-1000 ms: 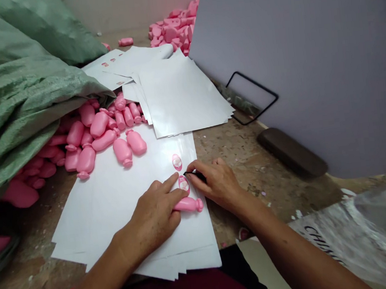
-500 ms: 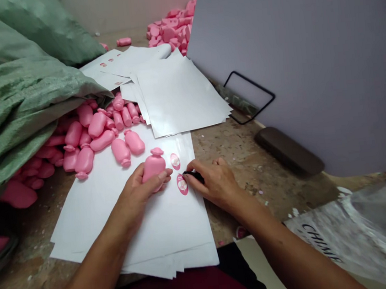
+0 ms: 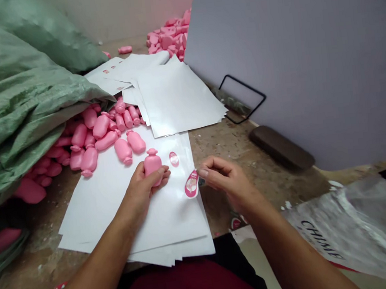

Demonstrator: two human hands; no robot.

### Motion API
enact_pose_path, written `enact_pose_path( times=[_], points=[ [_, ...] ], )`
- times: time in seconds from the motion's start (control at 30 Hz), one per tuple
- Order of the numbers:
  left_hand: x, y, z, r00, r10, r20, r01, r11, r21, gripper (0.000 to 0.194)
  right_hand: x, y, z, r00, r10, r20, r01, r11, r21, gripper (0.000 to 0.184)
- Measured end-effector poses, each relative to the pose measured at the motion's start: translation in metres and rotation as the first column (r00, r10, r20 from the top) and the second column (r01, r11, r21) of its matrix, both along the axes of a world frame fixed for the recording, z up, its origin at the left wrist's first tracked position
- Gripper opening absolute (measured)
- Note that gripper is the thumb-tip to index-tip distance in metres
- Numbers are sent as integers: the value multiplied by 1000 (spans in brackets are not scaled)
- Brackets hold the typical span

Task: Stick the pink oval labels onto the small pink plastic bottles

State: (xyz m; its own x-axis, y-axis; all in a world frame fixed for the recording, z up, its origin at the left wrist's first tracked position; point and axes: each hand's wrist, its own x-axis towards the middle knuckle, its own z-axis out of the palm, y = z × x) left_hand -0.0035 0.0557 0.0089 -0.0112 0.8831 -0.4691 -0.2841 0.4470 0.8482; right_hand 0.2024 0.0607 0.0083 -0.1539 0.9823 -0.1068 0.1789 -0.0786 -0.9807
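My left hand (image 3: 139,191) is shut around a pink plastic bottle (image 3: 152,162), which stands with its neck pointing away from me, above a white backing sheet (image 3: 167,225). My right hand (image 3: 222,180) is raised at the sheet's right edge, its fingertips at a pink oval label (image 3: 192,184) that is off the sheet. A small dark object shows by those fingers, mostly hidden. A second oval label (image 3: 174,159) remains stuck on the sheet, just right of the bottle.
Several pink bottles (image 3: 103,142) lie by a green woven sack (image 3: 14,85), and a heap (image 3: 168,39) lies behind more white sheets (image 3: 177,95). A grey board (image 3: 291,60), black wire frame (image 3: 243,98), dark pad (image 3: 281,148) and lettered plastic bag (image 3: 346,225) lie right.
My right hand has lifted the oval label off the sheet and moved right. My left hand still grips the bottle, now more upright. The view has shifted slightly.
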Motion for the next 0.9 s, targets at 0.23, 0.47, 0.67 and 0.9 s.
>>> enact_pose_path(
  times=[0.23,0.47,0.67,0.9],
  points=[
    [3,-39,19,973,-145,-177,165,980,106,40,-9,-16,15,963,138,233,-164,982,96,25],
    [-3,-61,10,992,11,-124,-1,997,82,36,-17,-37,11,915,7,404,-119,960,254,26],
    [-1,-66,10,996,11,-92,-1,995,102,36,-30,-47,9,933,93,349,-164,970,179,26],
    [2,-67,12,992,104,65,-103,995,-19,42,-26,-44,9,994,56,92,-55,998,-7,28]
  ],
)
